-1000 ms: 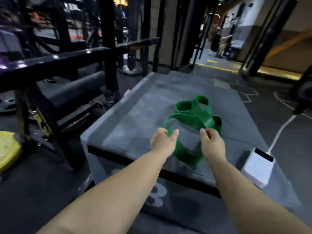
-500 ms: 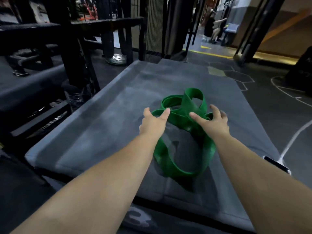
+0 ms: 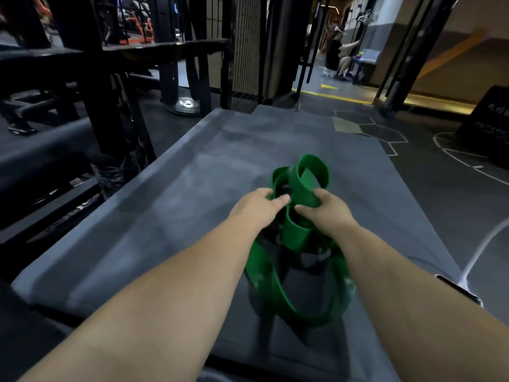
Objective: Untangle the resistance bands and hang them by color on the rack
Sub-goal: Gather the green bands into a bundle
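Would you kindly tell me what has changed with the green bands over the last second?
The left hand and right hand closed around the tangled green bands and lifted them, so the loops now hang above the grey box. The box itself has not moved.

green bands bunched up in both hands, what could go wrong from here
1. The left hand and right hand grip the tangled green rubber resistance bands close together at the knot. Pulling apart from there may tighten it rather than free a loop.
2. The lower loops dangle over the grey padded platform. A stretched strand slipping from the fingers could snap back at the forearms.
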Demonstrator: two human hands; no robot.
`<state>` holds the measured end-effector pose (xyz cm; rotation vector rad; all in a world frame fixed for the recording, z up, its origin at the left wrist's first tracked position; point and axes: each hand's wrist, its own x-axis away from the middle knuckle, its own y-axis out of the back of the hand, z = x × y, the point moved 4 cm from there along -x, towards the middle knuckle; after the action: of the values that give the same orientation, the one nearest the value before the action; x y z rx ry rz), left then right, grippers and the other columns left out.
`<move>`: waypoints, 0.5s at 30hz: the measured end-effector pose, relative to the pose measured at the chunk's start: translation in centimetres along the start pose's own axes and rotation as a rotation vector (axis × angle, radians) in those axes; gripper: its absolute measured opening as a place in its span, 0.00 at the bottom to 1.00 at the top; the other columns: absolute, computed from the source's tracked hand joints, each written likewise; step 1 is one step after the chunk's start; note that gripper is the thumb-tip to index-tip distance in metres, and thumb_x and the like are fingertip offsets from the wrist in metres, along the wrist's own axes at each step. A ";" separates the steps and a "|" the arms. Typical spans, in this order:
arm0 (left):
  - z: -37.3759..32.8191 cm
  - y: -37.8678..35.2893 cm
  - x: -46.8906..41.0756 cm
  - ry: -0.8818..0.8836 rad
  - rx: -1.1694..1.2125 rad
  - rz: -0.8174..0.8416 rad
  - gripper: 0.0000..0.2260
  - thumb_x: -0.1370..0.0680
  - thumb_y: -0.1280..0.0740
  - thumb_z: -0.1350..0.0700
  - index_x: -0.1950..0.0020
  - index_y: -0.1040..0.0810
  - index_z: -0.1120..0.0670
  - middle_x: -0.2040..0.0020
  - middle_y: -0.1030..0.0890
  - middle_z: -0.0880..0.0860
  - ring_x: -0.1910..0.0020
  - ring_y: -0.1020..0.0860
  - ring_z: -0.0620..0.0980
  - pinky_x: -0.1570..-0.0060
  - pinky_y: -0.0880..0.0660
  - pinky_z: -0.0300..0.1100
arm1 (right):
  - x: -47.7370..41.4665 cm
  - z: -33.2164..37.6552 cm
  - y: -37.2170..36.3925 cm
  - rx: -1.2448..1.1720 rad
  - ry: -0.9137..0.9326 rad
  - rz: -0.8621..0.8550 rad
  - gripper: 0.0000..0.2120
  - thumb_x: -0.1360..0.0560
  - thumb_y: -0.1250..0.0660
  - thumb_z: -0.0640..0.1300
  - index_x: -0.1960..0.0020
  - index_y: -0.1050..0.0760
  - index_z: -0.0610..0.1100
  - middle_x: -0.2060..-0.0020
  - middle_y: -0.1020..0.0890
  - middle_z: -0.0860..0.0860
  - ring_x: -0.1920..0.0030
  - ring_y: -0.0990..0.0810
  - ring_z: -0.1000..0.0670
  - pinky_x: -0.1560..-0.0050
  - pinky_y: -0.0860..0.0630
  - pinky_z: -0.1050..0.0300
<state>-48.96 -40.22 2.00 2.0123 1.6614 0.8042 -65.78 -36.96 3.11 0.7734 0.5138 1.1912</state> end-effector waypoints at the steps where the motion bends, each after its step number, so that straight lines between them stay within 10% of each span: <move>1: 0.0 -0.2 0.4 -0.004 -0.043 0.000 0.28 0.24 0.39 0.34 0.27 0.34 0.44 0.30 0.28 0.50 0.34 0.27 0.54 0.38 0.29 0.47 | 0.7 0.7 -0.3 0.014 0.031 0.004 0.29 0.27 0.29 0.53 0.29 0.31 0.48 0.37 0.22 0.47 0.36 0.24 0.45 0.39 0.28 0.56; 10: 2.2 0.0 7.1 -0.035 -0.152 -0.020 0.14 0.26 0.34 0.40 0.43 0.21 0.43 0.43 0.19 0.49 0.44 0.22 0.53 0.45 0.26 0.44 | 8.1 1.6 -1.0 -0.315 0.089 0.017 0.07 0.27 0.27 0.47 0.51 0.23 0.52 0.57 0.17 0.52 0.53 0.18 0.49 0.48 0.23 0.56; 15: 3.9 2.2 12.3 -0.101 0.068 -0.143 0.14 0.24 0.34 0.42 0.65 0.25 0.49 0.68 0.24 0.47 0.62 0.24 0.51 0.64 0.30 0.41 | 13.5 1.7 0.2 -0.526 0.073 0.030 0.10 0.30 0.26 0.50 0.50 0.20 0.51 0.56 0.14 0.53 0.53 0.16 0.50 0.47 0.19 0.48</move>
<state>-43.19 -28.42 2.62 1.9183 1.7723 0.5939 -60.57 -24.51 4.88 0.2890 0.2284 1.3099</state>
